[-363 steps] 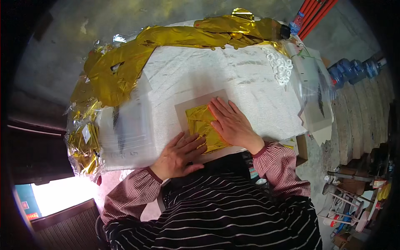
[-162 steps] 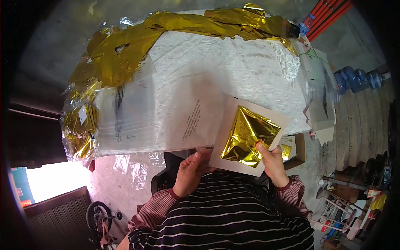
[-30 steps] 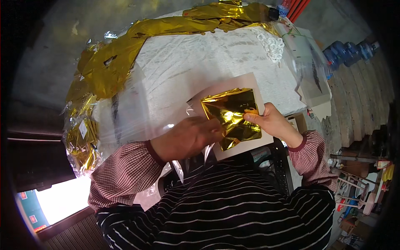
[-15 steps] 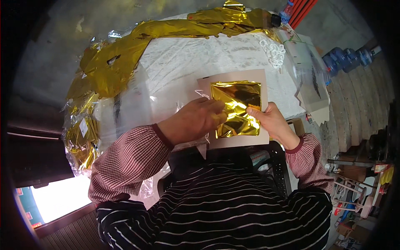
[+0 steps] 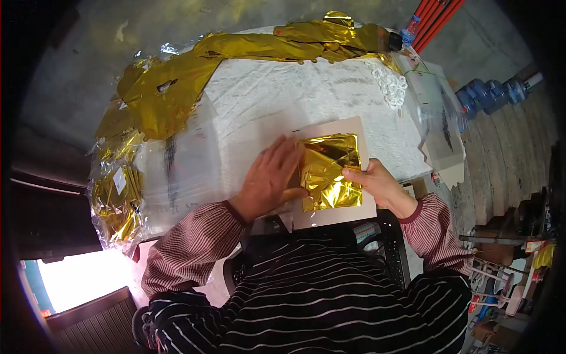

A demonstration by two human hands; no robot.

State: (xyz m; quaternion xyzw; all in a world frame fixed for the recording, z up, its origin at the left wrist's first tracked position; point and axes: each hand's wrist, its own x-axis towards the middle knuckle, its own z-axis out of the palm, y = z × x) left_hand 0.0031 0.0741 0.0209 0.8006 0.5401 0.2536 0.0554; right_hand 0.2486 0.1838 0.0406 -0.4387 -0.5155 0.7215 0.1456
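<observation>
White table (image 5: 277,88): bare room in middle | pale card (image 5: 336,217): pokes past table's near edge | gold square (image 5: 330,177): on card | left hand (image 5: 268,177): open, at card's left edge, touch unclear | right hand (image 5: 383,186): pinching card's right edge, thumb on gold

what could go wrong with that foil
The folded gold foil square might slide on the flat beige card, since the right hand seems its main hold. Its crinkled surface could crease further if the left hand beside it rubs. The card seems to overhang the near edge of the white textured tabletop, so it might tip if released.
</observation>
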